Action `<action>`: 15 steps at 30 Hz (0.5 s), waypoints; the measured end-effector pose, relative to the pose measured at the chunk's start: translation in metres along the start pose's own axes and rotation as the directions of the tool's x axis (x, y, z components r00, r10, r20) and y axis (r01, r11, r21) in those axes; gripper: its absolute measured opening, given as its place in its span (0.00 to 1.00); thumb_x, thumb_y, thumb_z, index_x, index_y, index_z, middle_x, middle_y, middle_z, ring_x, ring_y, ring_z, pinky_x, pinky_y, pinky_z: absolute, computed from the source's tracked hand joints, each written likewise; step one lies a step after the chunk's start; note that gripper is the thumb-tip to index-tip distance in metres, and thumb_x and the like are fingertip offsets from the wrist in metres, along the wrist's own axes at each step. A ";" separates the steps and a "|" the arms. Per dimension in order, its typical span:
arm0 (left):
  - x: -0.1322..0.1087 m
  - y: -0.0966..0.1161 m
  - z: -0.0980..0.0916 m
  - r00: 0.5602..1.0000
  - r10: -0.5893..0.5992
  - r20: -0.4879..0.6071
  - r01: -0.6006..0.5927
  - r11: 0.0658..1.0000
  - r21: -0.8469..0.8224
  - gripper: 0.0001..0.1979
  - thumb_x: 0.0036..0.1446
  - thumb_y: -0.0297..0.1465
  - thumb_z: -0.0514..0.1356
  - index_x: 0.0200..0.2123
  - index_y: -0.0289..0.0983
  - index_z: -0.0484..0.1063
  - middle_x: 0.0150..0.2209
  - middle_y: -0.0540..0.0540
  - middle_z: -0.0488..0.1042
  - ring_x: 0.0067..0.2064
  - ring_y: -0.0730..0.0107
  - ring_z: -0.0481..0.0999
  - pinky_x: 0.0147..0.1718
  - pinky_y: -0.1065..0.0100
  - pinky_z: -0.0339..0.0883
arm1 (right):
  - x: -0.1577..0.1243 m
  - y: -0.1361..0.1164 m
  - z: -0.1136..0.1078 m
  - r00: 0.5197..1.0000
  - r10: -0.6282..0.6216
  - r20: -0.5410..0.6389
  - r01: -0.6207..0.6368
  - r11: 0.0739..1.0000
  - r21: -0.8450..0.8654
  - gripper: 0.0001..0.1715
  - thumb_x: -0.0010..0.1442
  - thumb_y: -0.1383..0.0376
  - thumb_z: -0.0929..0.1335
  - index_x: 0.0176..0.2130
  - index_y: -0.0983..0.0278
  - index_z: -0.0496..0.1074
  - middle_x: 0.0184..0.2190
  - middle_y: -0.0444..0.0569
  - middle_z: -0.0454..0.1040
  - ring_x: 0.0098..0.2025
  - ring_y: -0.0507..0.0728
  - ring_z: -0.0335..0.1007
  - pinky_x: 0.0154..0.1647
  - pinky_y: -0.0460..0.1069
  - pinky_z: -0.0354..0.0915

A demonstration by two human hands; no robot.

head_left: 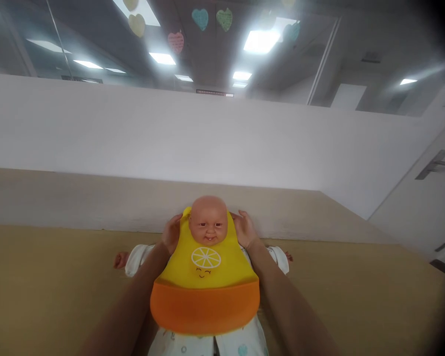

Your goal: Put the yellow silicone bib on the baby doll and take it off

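Both forearms reach forward, roughly mirrored. Left hand (172,233) and right hand (245,230) flank the head of the doll (208,217) at the upper edges of the yellow bib (226,269). Fingers partly hidden; cannot tell whether either grip is closed. Bib lies over doll's chest; doll face-up on tan tabletop (40,282). Beyond: white wall (152,131), glazing above with paper hearts (200,19); door handle (432,164) at right.

Bunch of pastel hearts (200,19) up on the glass (285,64), bright lights (262,41) behind, white wall (170,133) below, door (422,207) off right.
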State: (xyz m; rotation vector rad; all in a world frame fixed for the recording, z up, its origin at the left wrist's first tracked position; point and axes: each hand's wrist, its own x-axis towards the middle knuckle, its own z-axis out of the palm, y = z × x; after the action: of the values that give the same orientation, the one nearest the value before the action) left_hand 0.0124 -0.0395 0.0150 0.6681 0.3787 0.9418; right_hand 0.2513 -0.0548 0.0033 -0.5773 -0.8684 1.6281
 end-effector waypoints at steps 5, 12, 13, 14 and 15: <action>0.000 0.000 0.002 0.999 -0.014 0.030 0.014 1.000 0.002 0.23 0.53 0.34 0.59 0.53 0.33 0.73 0.42 0.40 0.82 0.45 0.46 0.80 0.49 0.52 0.69 | 0.009 0.002 0.004 0.992 0.126 -0.019 -0.124 0.990 0.064 0.11 0.45 0.65 0.68 0.33 0.62 0.74 0.32 0.44 0.78 0.35 0.55 0.71 0.41 0.48 0.66; 0.000 0.000 0.000 0.995 -0.057 0.076 0.058 0.998 -0.004 0.25 0.57 0.37 0.57 0.57 0.34 0.70 0.44 0.40 0.81 0.47 0.46 0.79 0.52 0.51 0.67 | 0.003 0.008 0.024 0.980 0.192 -0.061 -0.196 0.977 -0.083 0.09 0.49 0.64 0.68 0.34 0.62 0.75 0.31 0.46 0.78 0.36 0.57 0.70 0.42 0.52 0.66; 0.000 0.000 -0.001 0.995 -0.063 0.082 0.064 0.998 -0.012 0.25 0.58 0.38 0.57 0.57 0.34 0.69 0.45 0.40 0.81 0.47 0.46 0.79 0.53 0.50 0.66 | 0.002 0.008 0.026 0.980 0.186 -0.075 -0.193 0.976 -0.103 0.09 0.48 0.65 0.68 0.33 0.63 0.74 0.31 0.47 0.78 0.37 0.58 0.70 0.43 0.52 0.66; 0.001 -0.001 -0.003 0.994 -0.071 0.085 0.073 0.997 -0.018 0.26 0.59 0.39 0.56 0.58 0.34 0.69 0.45 0.39 0.81 0.48 0.46 0.79 0.53 0.50 0.66 | 0.000 0.008 0.028 0.980 0.182 -0.085 -0.191 0.974 -0.118 0.08 0.48 0.65 0.68 0.32 0.63 0.74 0.30 0.47 0.78 0.37 0.58 0.71 0.43 0.52 0.67; 0.002 -0.001 -0.004 0.993 -0.081 0.083 0.083 0.996 -0.020 0.26 0.59 0.41 0.56 0.58 0.34 0.68 0.45 0.39 0.81 0.48 0.46 0.79 0.53 0.49 0.65 | -0.001 0.008 0.031 0.980 0.178 -0.091 -0.189 0.974 -0.126 0.08 0.47 0.66 0.68 0.32 0.63 0.73 0.30 0.47 0.77 0.38 0.58 0.71 0.44 0.52 0.67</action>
State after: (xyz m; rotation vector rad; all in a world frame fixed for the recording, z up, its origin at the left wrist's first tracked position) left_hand 0.0116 -0.0368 0.0110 0.6631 0.3194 0.8365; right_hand 0.2233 -0.0635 0.0152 -0.8316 -0.8913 1.7092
